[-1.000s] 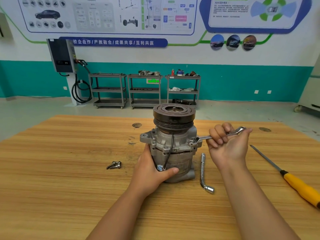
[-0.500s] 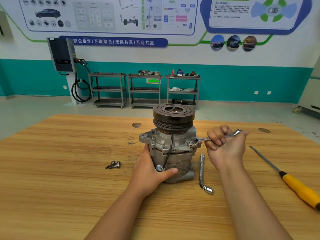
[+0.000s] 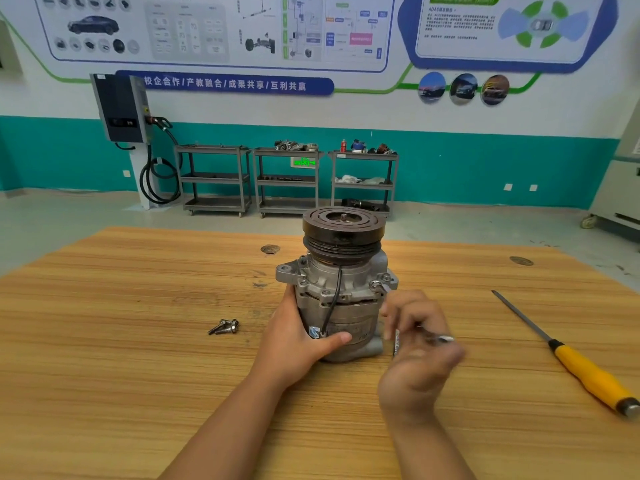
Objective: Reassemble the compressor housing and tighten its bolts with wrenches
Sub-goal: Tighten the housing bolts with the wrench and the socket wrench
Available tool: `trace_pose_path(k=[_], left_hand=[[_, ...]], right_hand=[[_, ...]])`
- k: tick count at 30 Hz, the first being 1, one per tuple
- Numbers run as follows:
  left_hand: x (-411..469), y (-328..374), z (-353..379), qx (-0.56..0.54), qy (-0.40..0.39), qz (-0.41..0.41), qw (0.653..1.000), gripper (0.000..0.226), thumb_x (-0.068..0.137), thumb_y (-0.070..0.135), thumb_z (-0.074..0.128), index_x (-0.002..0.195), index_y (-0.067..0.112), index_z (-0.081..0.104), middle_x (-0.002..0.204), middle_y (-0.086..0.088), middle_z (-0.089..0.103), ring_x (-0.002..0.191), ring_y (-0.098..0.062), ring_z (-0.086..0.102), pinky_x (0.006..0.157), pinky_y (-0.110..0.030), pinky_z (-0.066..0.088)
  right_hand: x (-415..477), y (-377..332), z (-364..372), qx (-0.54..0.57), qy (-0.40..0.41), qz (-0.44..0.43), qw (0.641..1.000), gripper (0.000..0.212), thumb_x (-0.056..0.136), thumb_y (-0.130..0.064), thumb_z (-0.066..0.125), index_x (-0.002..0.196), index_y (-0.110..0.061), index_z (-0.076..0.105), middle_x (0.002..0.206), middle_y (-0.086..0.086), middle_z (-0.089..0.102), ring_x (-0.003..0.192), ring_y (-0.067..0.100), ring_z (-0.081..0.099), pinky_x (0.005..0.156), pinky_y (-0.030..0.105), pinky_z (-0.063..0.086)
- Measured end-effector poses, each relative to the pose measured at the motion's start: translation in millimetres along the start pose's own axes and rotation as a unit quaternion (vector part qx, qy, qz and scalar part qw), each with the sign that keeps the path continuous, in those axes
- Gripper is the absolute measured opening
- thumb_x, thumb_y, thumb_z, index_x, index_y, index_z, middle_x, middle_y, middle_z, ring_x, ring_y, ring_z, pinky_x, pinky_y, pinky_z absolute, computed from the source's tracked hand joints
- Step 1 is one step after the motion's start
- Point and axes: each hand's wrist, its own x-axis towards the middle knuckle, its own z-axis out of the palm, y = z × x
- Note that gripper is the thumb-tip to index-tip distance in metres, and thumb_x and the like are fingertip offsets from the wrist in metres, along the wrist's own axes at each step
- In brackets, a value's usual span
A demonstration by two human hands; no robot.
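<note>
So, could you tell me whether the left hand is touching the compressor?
Touching. The head view shows the left hand wrapped round the compressor, thumb across its front.

The compressor (image 3: pixel 346 292) stands on the table (image 3: pixel 138 375), bolts (image 3: pixel 225 327) left, screwdriver (image 3: pixel 588 372) right.

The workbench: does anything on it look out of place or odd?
Loose bolts lie on the table, left of the compressor and apart from it, so some fasteners seem not yet fitted. The yellow-handled screwdriver lies to the right, untouched. Nothing looks spilled or broken.
</note>
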Motion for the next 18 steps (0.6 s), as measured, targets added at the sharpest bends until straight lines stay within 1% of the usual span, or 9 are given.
trace_pose_path(k=[3,5,7,8,10,12,14,16,18], left_hand=[[0.0,-2.3,0.7,0.000,-0.014,0.000,1.000,0.088,0.052,0.066,0.073,0.127,0.034,0.040,0.111,0.018,0.058,0.101,-0.005,0.056,0.085,-0.031,0.048],[-3.2,-6.9,2.3,-0.029,-0.007,-0.022,0.999,0.080,0.056,0.059,0.066,0.126,0.026,0.044,0.099,0.014,0.058,0.087,0.000,0.055,0.074,-0.019,0.048],[-8.6,-7.1,6.3,-0.053,0.013,-0.050,0.997,0.054,0.063,0.046,0.048,0.113,0.026,0.050,0.096,0.014,0.057,0.081,0.001,0.052,0.067,-0.010,0.043],[-9.8,-6.4,8.5,-0.050,0.028,-0.038,0.998,0.039,0.066,0.053,0.039,0.097,0.032,0.051,0.088,0.014,0.055,0.079,-0.005,0.051,0.068,-0.018,0.044],[-8.2,-4.4,11.3,-0.060,0.054,-0.018,0.997,0.040,0.066,0.068,0.030,0.080,0.034,0.045,0.072,0.012,0.050,0.073,-0.010,0.050,0.071,-0.031,0.043],[-6.0,-0.9,8.0,-0.056,0.044,-0.009,0.997,0.045,0.066,0.075,0.033,0.092,0.041,0.048,0.077,0.015,0.058,0.077,0.001,0.057,0.070,-0.028,0.046],[-2.2,0.4,4.3,-0.011,-0.004,0.008,1.000,0.058,0.067,0.084,0.044,0.108,0.043,0.049,0.098,0.018,0.061,0.096,-0.003,0.060,0.077,-0.034,0.051],[-0.9,0.1,0.8,0.004,-0.012,0.003,1.000,0.080,0.057,0.074,0.069,0.123,0.038,0.043,0.115,0.019,0.058,0.109,-0.008,0.056,0.088,-0.037,0.049],[-1.6,1.1,-1.2,-0.003,0.003,-0.007,1.000,0.094,0.048,0.064,0.077,0.130,0.037,0.038,0.121,0.020,0.054,0.115,-0.009,0.051,0.096,-0.037,0.045]], right_hand=[[-9.9,5.8,11.5,-0.198,-0.156,-0.074,0.965,0.057,0.096,-0.062,0.013,0.070,-0.016,0.035,0.072,-0.001,0.036,0.070,0.015,0.034,0.064,0.024,0.028],[-9.8,7.2,22.8,-0.295,-0.193,-0.084,0.932,0.059,0.093,-0.064,0.013,0.070,-0.016,0.035,0.073,-0.003,0.034,0.071,0.014,0.032,0.064,0.023,0.027],[-9.9,8.5,36.0,-0.373,-0.211,-0.080,0.900,0.057,0.091,-0.067,0.013,0.072,-0.019,0.036,0.075,-0.004,0.036,0.073,0.015,0.034,0.065,0.027,0.031],[-9.8,9.0,42.9,-0.411,-0.216,-0.069,0.883,0.059,0.089,-0.068,0.013,0.072,-0.018,0.038,0.076,-0.003,0.038,0.075,0.017,0.036,0.066,0.030,0.033],[-7.5,9.6,52.7,-0.445,-0.224,-0.035,0.866,0.066,0.085,-0.070,0.015,0.073,-0.013,0.047,0.079,0.000,0.041,0.078,0.020,0.040,0.070,0.035,0.037],[-0.5,5.0,52.5,-0.380,-0.218,-0.011,0.899,0.063,0.083,-0.071,0.019,0.072,-0.017,0.049,0.077,-0.004,0.042,0.077,0.018,0.040,0.071,0.033,0.038],[11.2,-4.6,44.9,-0.247,-0.196,-0.002,0.949,0.051,0.086,-0.072,0.021,0.070,-0.028,0.041,0.071,-0.015,0.038,0.070,0.008,0.039,0.065,0.021,0.033],[27.1,-15.5,33.2,-0.122,-0.147,0.021,0.981,0.050,0.087,-0.074,0.023,0.069,-0.030,0.038,0.064,-0.014,0.039,0.061,0.003,0.036,0.058,0.018,0.030],[47.4,-21.4,20.8,-0.027,-0.069,0.062,0.995,0.057,0.082,-0.079,0.026,0.064,-0.027,0.041,0.058,-0.011,0.039,0.056,0.008,0.036,0.054,0.021,0.031]])
